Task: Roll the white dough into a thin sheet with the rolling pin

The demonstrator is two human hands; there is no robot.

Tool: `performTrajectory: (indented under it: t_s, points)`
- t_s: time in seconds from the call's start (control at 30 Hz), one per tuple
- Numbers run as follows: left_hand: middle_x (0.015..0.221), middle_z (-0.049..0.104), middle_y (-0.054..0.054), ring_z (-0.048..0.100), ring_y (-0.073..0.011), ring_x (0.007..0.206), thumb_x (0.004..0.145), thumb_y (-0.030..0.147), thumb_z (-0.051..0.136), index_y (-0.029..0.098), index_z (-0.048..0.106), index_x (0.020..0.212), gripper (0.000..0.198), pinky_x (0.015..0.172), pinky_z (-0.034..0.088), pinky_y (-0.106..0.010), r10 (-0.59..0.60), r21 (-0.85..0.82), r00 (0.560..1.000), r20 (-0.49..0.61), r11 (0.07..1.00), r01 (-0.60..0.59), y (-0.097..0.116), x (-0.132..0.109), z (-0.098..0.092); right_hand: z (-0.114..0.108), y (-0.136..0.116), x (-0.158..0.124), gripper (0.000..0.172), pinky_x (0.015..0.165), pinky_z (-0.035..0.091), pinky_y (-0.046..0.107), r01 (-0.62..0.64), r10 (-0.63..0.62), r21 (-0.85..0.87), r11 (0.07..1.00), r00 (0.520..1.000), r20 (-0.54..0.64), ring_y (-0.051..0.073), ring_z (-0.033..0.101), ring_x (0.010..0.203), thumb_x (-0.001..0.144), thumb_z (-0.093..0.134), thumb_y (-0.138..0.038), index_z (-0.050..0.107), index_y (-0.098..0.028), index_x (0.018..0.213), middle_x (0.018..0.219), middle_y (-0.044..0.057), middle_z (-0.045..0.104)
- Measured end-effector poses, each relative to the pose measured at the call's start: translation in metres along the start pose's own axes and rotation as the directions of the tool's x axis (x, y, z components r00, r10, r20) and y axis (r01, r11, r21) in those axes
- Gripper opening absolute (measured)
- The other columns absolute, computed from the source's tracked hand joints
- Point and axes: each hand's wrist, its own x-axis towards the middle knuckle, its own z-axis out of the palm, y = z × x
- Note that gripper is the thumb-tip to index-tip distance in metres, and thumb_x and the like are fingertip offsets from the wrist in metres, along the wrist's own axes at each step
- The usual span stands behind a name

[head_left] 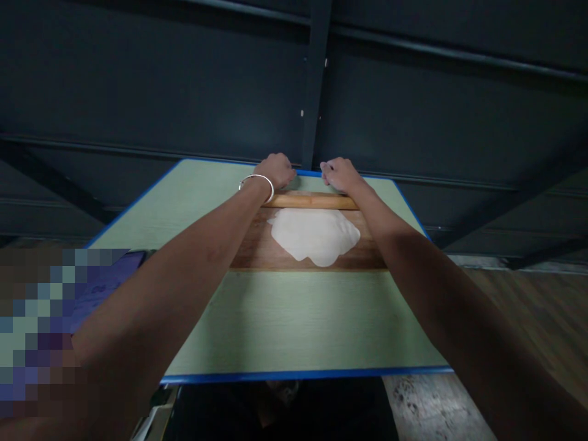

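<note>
A white, thin sheet of dough (315, 236) with an uneven edge lies on a brown wooden board (250, 245). Across the dough's far edge lies a wooden rolling pin (312, 201), its ends passing under my two wrists. My left hand (277, 170), with a silver bangle (257, 176) at the wrist, is beyond the pin with its fingers curled in. Also past the pin, my right hand (340, 174) is curled, and nothing shows in its fingers. The undersides of both hands are hidden from me.
The board rests on a pale green table (312, 324) with blue edging. A dark panelled wall (160, 79) rises right behind the table's far edge. Something purple (108, 285) is at the left, partly blurred out. Wooden flooring (528, 312) shows at the right.
</note>
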Motion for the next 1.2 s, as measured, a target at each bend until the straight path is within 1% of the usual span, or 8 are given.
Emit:
performTrajectory:
  t_s: [0.1,0.23,0.43,0.53,0.67,0.8,1.0,1.2]
  points:
    - [0.094,0.076,-0.011,0.07,-0.0287,0.109,0.091,0.033,0.062,0.018,0.08,0.096,0.025,0.096,0.052,-0.035,-0.001,0.019,1.0,-0.007,1.0,0.001,0.001,0.0,0.0,0.001,0.001,0.003,0.062,0.099,0.051,0.036,-0.011,0.011,0.005,1.0,1.0,0.005,0.028,0.075,0.101,0.109,0.038,-0.058,0.081,-0.014,0.104,0.093,0.014,0.081]
    - [0.094,0.075,-0.013,0.069,-0.0279,0.108,0.094,0.032,0.055,0.016,0.08,0.093,0.029,0.096,0.051,-0.035,0.024,0.03,0.999,-0.031,0.999,-0.023,0.003,-0.003,-0.003,0.001,0.002,0.004,0.064,0.097,0.051,0.036,-0.02,0.019,0.011,1.0,1.0,0.007,0.028,0.075,0.1,0.11,0.035,-0.059,0.08,-0.014,0.104,0.095,0.015,0.081]
    - [0.096,0.075,-0.012,0.07,-0.0289,0.108,0.094,0.033,0.056,0.017,0.08,0.101,0.029,0.098,0.052,-0.036,0.023,0.03,0.995,-0.094,0.999,-0.02,0.007,-0.01,-0.008,0.001,0.002,0.003,0.066,0.098,0.051,0.037,-0.029,0.029,0.017,0.999,1.0,-0.012,0.028,0.075,0.1,0.109,0.035,-0.063,0.08,-0.014,0.106,0.098,0.015,0.081]
    - [0.097,0.075,-0.011,0.069,-0.0284,0.11,0.094,0.036,0.057,0.018,0.079,0.106,0.031,0.098,0.052,-0.035,0.025,0.028,0.991,-0.13,0.999,-0.021,0.007,-0.012,-0.009,0.0,0.0,0.001,0.065,0.099,0.051,0.038,-0.025,0.025,0.018,1.0,0.999,-0.026,0.028,0.075,0.1,0.109,0.034,-0.061,0.08,-0.015,0.107,0.098,0.015,0.081]
    - [0.103,0.074,-0.012,0.069,-0.0287,0.112,0.095,0.038,0.056,0.019,0.079,0.106,0.032,0.1,0.052,-0.037,0.015,0.025,0.985,-0.171,1.0,-0.011,0.006,-0.014,-0.011,-0.003,-0.002,-0.003,0.064,0.099,0.051,0.038,-0.029,0.03,0.019,0.999,0.999,-0.043,0.028,0.075,0.1,0.11,0.034,-0.06,0.08,-0.016,0.108,0.099,0.014,0.081]
    - [0.108,0.073,-0.013,0.068,-0.0305,0.113,0.096,0.037,0.054,0.019,0.08,0.105,0.033,0.102,0.052,-0.04,0.015,0.029,0.984,-0.18,1.0,-0.01,0.006,-0.016,-0.011,-0.003,-0.002,-0.004,0.065,0.099,0.052,0.04,-0.039,0.041,0.026,0.999,0.997,-0.064,0.029,0.075,0.1,0.109,0.034,-0.063,0.079,-0.015,0.11,0.099,0.015,0.08]
    - [0.12,0.071,-0.014,0.065,-0.0341,0.12,0.096,0.042,0.057,0.02,0.078,0.119,0.038,0.106,0.049,-0.045,0.009,0.011,0.981,-0.193,1.0,-0.007,0.006,-0.018,-0.01,-0.002,-0.002,-0.004,0.068,0.099,0.052,0.04,-0.052,0.054,0.03,0.998,0.997,-0.061,0.029,0.075,0.1,0.109,0.032,-0.064,0.079,-0.015,0.111,0.1,0.016,0.08]
    - [0.117,0.072,-0.015,0.064,-0.0334,0.121,0.097,0.042,0.053,0.019,0.077,0.12,0.04,0.105,0.049,-0.043,-0.002,-0.001,0.976,-0.216,1.0,0.002,0.008,-0.022,-0.012,-0.005,-0.003,-0.007,0.068,0.101,0.051,0.039,-0.031,0.033,0.023,0.999,0.997,-0.065,0.029,0.074,0.1,0.108,0.034,-0.066,0.078,-0.014,0.112,0.101,0.016,0.08]
